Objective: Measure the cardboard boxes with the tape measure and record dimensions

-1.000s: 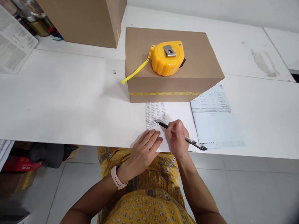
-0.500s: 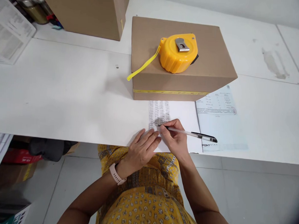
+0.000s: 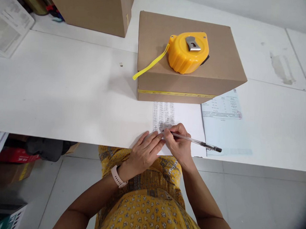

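Note:
My right hand (image 3: 178, 144) pinches a clear pen with a black cap (image 3: 196, 141), its tip down on a white sheet with a column of small figures (image 3: 185, 119). My left hand (image 3: 143, 153) lies flat on the sheet's near left corner, fingers stretched out beside the pen tip. Just beyond the sheet stands a flat cardboard box (image 3: 221, 63) with a yellow tape measure (image 3: 188, 52) on top, its yellow strap hanging over the box's left edge.
A printed form (image 3: 225, 124) lies right of the sheet on the white table (image 3: 55, 90). A larger cardboard box (image 3: 96, 7) stands at the back left. Newspaper (image 3: 7, 27) sits far left. Boxes and bags lie on the floor under the table.
The pen tip has come down from above the sheet to the figures and the pen now lies flatter. My left hand stays on the paper. The view has shifted slightly.

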### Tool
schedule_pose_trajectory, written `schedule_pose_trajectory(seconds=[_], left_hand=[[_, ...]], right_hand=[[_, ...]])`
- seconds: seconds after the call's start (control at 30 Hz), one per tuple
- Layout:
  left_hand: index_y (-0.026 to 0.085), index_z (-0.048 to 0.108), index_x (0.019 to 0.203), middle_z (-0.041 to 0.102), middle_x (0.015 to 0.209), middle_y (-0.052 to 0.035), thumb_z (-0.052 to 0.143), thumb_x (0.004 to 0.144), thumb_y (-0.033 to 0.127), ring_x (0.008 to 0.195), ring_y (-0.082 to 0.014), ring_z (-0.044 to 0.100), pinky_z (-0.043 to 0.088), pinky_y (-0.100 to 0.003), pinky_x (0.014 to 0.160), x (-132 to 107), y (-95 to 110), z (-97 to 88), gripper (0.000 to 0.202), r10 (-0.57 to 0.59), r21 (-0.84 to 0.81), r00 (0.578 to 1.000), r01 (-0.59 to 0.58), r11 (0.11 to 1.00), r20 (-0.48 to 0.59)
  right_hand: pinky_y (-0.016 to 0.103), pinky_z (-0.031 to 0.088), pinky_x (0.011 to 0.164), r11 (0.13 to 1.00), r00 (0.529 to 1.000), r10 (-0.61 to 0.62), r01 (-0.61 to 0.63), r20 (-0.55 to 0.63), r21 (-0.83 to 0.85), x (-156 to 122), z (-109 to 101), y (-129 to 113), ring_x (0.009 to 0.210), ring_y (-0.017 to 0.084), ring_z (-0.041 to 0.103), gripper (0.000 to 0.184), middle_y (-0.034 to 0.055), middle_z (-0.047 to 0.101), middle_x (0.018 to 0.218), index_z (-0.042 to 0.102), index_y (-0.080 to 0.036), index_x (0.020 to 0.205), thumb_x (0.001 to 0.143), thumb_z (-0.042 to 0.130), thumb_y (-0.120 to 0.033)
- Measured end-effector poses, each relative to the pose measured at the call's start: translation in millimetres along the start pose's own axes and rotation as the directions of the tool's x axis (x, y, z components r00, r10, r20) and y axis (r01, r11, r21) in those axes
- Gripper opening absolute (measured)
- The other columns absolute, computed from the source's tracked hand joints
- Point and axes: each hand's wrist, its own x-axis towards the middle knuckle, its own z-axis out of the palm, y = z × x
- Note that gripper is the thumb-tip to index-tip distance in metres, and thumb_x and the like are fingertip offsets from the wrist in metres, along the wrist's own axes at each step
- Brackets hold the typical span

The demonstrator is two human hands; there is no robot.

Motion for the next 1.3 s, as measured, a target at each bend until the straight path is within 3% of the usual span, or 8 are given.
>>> schedule_pose_trajectory(seconds=[1.3], left_hand=[[0.010, 0.064, 0.134, 0.068, 0.140, -0.0110, 0.048, 0.106, 0.029, 0.133, -0.0257, 0.060, 0.040, -0.045, 0.120, 2.5, 0.6, -2.4, 0.037, 0.002, -0.013, 1.000, -0.003, 1.000, -0.015]], right_hand=[[0.025, 0.037, 0.051, 1.000, 1.000, 0.003, -0.003, 0.003, 0.002, -0.3, -1.1, -0.3, 0.054, 0.010, 0.047, 0.024, -0.0061, 0.054, 0.062, 0.051, -0.024, 0.075, 0.093, 0.065, -0.031]])
